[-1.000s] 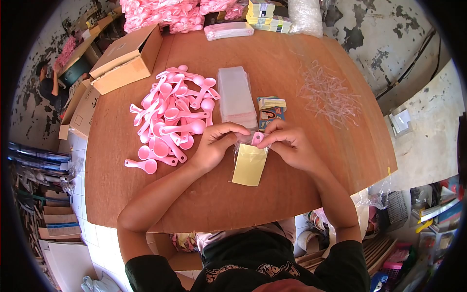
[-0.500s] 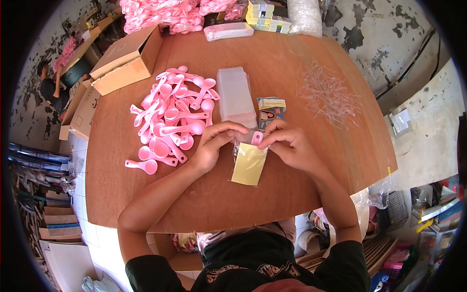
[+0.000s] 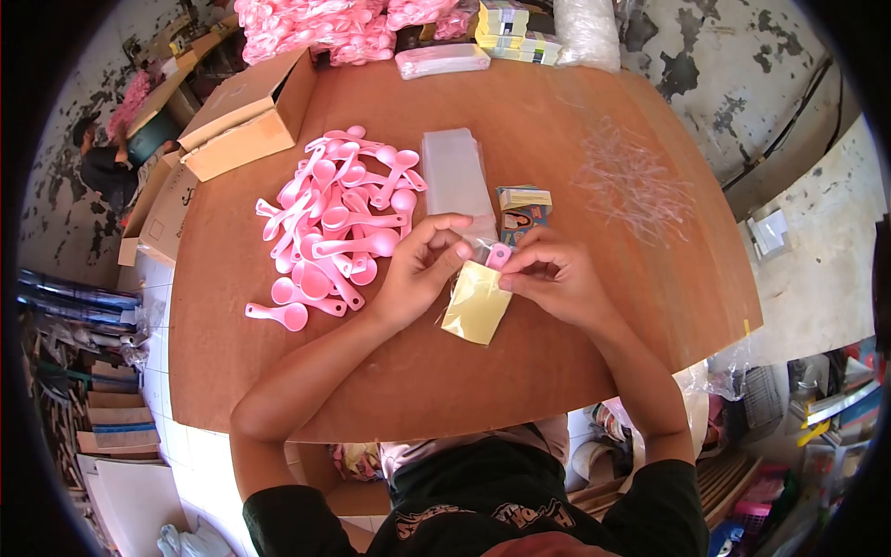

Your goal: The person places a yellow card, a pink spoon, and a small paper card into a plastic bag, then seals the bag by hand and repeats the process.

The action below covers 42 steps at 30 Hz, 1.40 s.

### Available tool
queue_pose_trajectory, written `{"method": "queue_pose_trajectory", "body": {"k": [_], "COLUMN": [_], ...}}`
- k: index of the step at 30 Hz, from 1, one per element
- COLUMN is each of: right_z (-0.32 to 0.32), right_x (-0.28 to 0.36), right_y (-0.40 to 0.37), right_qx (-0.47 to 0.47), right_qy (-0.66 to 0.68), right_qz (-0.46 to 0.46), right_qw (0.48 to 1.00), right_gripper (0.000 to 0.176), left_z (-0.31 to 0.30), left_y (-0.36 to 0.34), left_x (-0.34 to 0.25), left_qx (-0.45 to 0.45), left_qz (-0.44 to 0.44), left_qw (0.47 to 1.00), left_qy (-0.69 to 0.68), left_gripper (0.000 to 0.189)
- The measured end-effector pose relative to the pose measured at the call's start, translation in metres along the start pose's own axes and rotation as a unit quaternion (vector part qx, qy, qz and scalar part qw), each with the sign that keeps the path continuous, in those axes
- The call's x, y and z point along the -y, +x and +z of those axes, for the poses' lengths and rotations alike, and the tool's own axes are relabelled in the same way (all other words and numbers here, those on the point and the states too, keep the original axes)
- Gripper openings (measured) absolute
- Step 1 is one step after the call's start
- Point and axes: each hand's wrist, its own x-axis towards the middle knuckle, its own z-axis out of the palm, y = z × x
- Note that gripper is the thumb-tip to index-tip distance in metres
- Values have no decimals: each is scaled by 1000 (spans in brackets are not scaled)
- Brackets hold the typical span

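Observation:
Above the table, in front of me, is a small clear plastic bag (image 3: 480, 247) with a yellow card (image 3: 477, 304) inside. The pink handle end of a spoon (image 3: 499, 254) shows at its top; the rest of that spoon is hidden behind the card. My left hand (image 3: 419, 271) pinches the bag's upper left side between thumb and fingers. On the other side, my right hand (image 3: 560, 276) is closed on the bag's upper right edge beside the handle. Loose pink spoons (image 3: 343, 218) lie piled to the left. Flat clear bags (image 3: 453, 172) are stacked just beyond my hands.
Small printed cards (image 3: 524, 212) lie beyond my right hand. Thin plastic strips (image 3: 636, 181) are heaped at right. A cardboard box (image 3: 251, 111) stands back left. Packed pink spoons (image 3: 316, 32) and card bundles (image 3: 515, 37) line the far edge. Another person (image 3: 107, 172) sits far left.
The bag's lower end has swung slightly up, and the card is more tilted. My left thumb has shifted onto the bag near the card's top left corner. Both hands still grip it.

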Motion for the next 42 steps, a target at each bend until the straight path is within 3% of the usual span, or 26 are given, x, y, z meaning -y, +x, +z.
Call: {"method": "queue_pose_trajectory", "body": {"k": [3,5,10,11,13,16,21,25,26,27,28,31,34,37,39,40,41,42], "right_z": [-4,-7,-5,-5,-5,10,90,199,227,263,283,352,340,281,224,190,159,124], "right_x": [-6,-6,2,4,22,46,112,128,129,127,143,138,151,138,118,106,82,69], "right_y": [0,0,1,2,4,16,33,44,46,45,40,22,17,28,44,55,69,79], "right_qx": [-15,3,-23,-21,-40,-2,85,153,198,186,183,233,274,258,185,124,25,-24], "right_qy": [-36,68,76,52,86,146,224,278,276,237,192,219,116,136,135,61,5,-3], "right_qz": [-39,29,34,41,86,33,34,-33,-18,-74,-53,-58,-28,-122,-161,-193,-211,-160], "right_qw": [998,997,996,998,992,989,970,948,940,951,963,946,954,949,960,971,977,987], "right_gripper": [11,27,43,46,49,49,47,35,35,34,31,25,25,26,17,14,14,13], "left_z": [3,6,3,1,-1,0,1,0,0,0,0,2,1,-1,-2,-2,-1,1], "left_y": [1,1,0,3,1,4,5,5,4,3,1,4,3,4,9,16,23,27], "left_x": [-3,-4,-3,3,-2,-1,4,0,-1,1,-2,-2,-1,1,9,17,25,30], "left_qx": [15,23,31,22,-3,-39,-35,28,33,39,40,20,14,14,16,-66,-146,-222], "left_qz": [-26,-36,5,73,-43,-40,-50,-63,-52,-41,-46,-54,-46,-43,-38,113,257,390], "left_qw": [999,999,999,994,997,995,998,997,998,998,998,998,999,998,998,990,944,861], "left_qy": [-15,-25,22,76,-62,-81,-21,15,8,1,3,-21,-20,-31,-46,53,149,238], "left_gripper": [50,57,47,37,34,34,33,38,38,38,38,33,36,35,33,33,33,33]}}
